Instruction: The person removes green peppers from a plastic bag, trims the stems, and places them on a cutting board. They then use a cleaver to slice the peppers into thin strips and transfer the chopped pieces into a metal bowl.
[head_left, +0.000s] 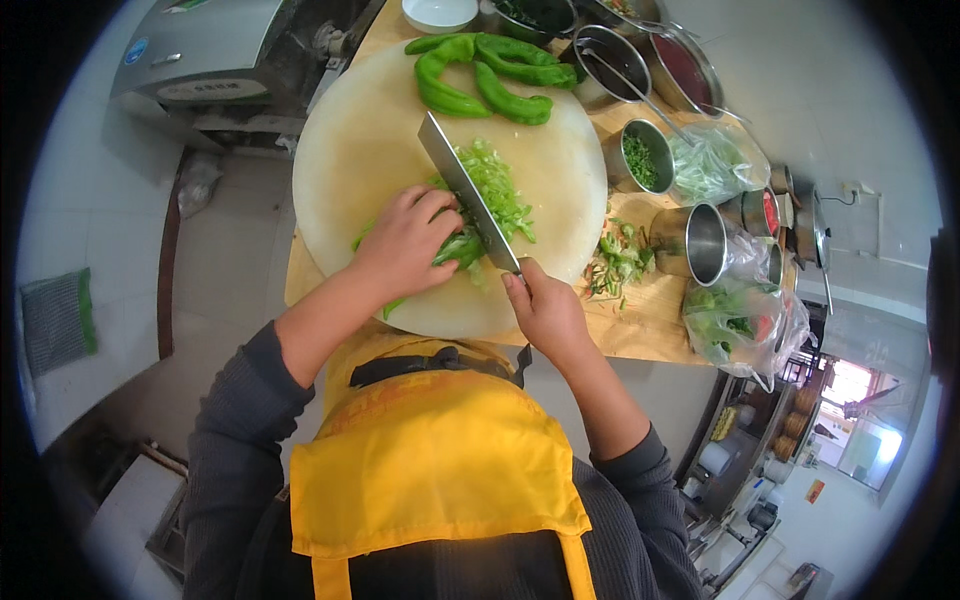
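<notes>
On a round white cutting board (337, 150), my left hand (409, 244) presses down on a bunch of green peppers (463, 247) with the fingertips curled. The handle of a Chinese cleaver (466, 191) is gripped in my right hand (547, 304). Its broad blade stands beside my left fingers, between the held peppers and a heap of thin pepper shreds (495, 187). Several whole long green peppers (450, 79) lie at the board's far side. Part of the held peppers is hidden under my left hand.
Pepper trimmings (621, 255) lie on the wooden table (645, 330) right of the board. Beyond them stand an empty steel cup (705, 244), a cup of chopped greens (641, 161), a pot with a ladle (611, 64) and bagged vegetables (731, 322). A white bowl (440, 13) sits at the far edge.
</notes>
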